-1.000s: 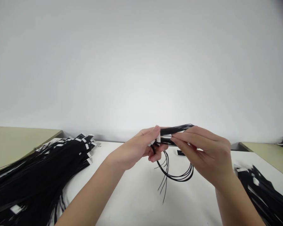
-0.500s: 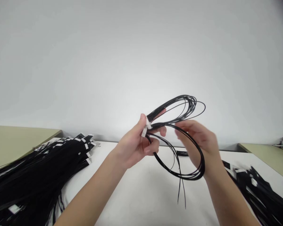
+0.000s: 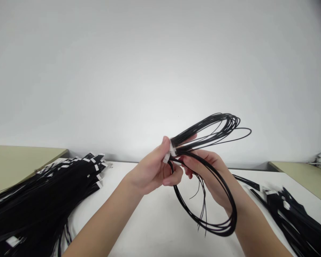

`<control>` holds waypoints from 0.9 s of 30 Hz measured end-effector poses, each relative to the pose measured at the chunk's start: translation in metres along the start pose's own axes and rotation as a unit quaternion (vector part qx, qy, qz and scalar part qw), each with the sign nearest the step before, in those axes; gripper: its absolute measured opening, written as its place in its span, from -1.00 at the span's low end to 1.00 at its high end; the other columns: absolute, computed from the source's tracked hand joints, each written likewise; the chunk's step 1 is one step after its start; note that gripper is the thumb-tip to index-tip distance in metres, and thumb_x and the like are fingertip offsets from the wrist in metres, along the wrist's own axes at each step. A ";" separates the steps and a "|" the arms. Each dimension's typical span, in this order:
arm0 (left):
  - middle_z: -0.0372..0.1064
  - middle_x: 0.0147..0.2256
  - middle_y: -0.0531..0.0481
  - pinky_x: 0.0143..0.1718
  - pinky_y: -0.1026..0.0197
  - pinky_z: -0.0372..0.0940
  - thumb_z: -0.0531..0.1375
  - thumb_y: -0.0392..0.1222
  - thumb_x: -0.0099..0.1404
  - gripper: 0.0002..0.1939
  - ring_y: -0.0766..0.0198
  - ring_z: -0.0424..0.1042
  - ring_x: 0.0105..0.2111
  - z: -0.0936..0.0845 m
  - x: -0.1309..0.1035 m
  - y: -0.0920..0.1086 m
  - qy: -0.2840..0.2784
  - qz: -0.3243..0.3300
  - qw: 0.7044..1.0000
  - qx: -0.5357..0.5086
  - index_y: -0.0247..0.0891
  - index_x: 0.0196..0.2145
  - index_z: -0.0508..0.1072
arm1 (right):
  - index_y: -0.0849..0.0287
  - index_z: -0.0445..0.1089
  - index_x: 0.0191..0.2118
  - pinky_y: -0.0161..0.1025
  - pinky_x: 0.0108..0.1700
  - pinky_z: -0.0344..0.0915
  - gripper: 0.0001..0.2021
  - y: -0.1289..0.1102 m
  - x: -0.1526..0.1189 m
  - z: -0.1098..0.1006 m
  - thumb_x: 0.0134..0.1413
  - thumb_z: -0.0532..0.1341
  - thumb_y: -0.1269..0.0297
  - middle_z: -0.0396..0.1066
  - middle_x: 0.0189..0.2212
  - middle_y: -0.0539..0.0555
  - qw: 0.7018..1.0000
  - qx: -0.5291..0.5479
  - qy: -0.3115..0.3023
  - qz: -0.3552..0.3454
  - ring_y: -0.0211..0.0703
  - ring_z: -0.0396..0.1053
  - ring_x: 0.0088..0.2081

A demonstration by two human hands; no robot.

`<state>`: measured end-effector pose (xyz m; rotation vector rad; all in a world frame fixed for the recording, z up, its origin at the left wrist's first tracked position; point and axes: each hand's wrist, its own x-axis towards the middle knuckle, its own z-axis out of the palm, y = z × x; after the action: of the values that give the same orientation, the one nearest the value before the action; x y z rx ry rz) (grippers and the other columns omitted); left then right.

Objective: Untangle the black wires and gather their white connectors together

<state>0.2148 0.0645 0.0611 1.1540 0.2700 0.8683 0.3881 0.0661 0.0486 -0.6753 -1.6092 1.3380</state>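
A wire harness of thin black wires (image 3: 231, 214) is held up in front of me, its white connectors (image 3: 171, 151) pinched by my left hand (image 3: 156, 167). The thumb presses on the connectors from the near side, and other fingers curl below them. One looped bundle points up to the right; another hangs down in a wide ring. My right hand (image 3: 211, 171) reaches through that ring, its fingers closed around wires close beside the connectors. Several loose wire ends dangle beneath it. Its fingertips are partly hidden by the wires.
A large pile of black wire harnesses (image 3: 48, 200) with white connectors lies at the left on the white table (image 3: 149, 221). A smaller pile (image 3: 296, 217) lies at the right. Pale green surfaces (image 3: 24, 157) stand at both sides, and a white wall rises behind.
My right hand has moved left, in to the wires near the connectors, and its fingers have closed there. The loops have swung right, and the lower ring hangs lower.
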 end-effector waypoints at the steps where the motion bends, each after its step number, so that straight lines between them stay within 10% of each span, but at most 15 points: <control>1: 0.35 -0.47 0.05 -0.60 0.37 -0.02 -0.08 0.25 0.34 -0.50 0.54 0.05 -0.71 0.000 0.000 0.000 -0.008 -0.002 1.000 0.003 0.08 0.07 0.41 | 0.20 0.36 -0.49 -0.35 -0.36 0.16 -0.74 0.001 0.000 0.000 0.17 0.21 0.18 0.26 -0.52 -0.03 1.000 0.010 -0.008 0.007 -0.33 0.16 -0.43; 11: 0.36 -0.47 0.07 -0.59 0.37 -0.01 -0.06 0.25 0.33 -0.52 0.55 0.06 -0.71 0.000 0.001 -0.002 -0.003 0.001 1.000 -0.009 0.08 0.02 0.44 | 0.17 0.33 -0.49 -0.31 -0.41 0.22 -0.81 -0.007 -0.007 0.015 0.12 0.22 0.28 0.29 -0.56 -0.03 0.964 -0.202 0.134 -0.109 -0.30 0.21 -0.49; 19: 0.40 -0.08 0.04 -0.57 0.34 -0.03 -0.04 0.23 0.34 -0.60 0.60 0.11 -0.69 0.005 0.001 -0.003 0.061 0.025 0.998 -0.009 0.14 -0.02 0.42 | 0.16 0.41 -0.26 -0.22 -0.39 0.24 -0.81 0.008 -0.007 0.020 -0.02 0.27 0.53 0.48 -0.42 0.08 0.695 -0.511 0.262 -0.432 -0.19 0.35 -0.45; 21: 0.39 -0.05 0.02 -0.58 0.34 -0.03 -0.03 0.23 0.34 -0.60 0.60 0.10 -0.69 0.006 0.001 -0.003 0.072 0.028 0.997 -0.006 0.11 -0.02 0.41 | 0.15 0.39 -0.27 -0.29 -0.49 0.15 -0.87 0.005 -0.009 0.018 0.03 0.25 0.48 0.40 -0.54 0.00 0.747 -0.488 0.239 -0.382 -0.29 0.26 -0.55; 24: 0.38 -0.02 -0.05 -0.58 0.33 -0.01 -0.01 0.21 0.34 -0.58 0.58 0.12 -0.68 0.005 0.001 -0.001 0.090 0.034 0.995 0.029 0.04 0.02 0.40 | 0.12 0.34 -0.32 -0.36 -0.62 -0.02 -0.96 -0.009 -0.016 0.009 0.16 0.19 0.32 0.12 -0.66 -0.10 0.936 -0.286 0.118 -0.166 -0.37 0.06 -0.65; 27: 0.36 0.00 -0.07 -0.58 0.32 -0.02 -0.04 0.20 0.36 -0.56 0.58 0.11 -0.67 0.005 0.001 0.001 0.104 0.038 0.992 0.067 0.02 0.03 0.40 | 0.10 0.30 -0.30 -0.38 -0.67 -0.15 -0.86 -0.026 -0.022 -0.012 0.18 0.17 0.16 -0.08 -0.68 -0.15 1.000 -0.012 0.013 -0.011 -0.39 -0.17 -0.67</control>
<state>0.2180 0.0619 0.0644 1.2048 0.4633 1.0529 0.4121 0.0459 0.0670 -0.6849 -1.6101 1.2906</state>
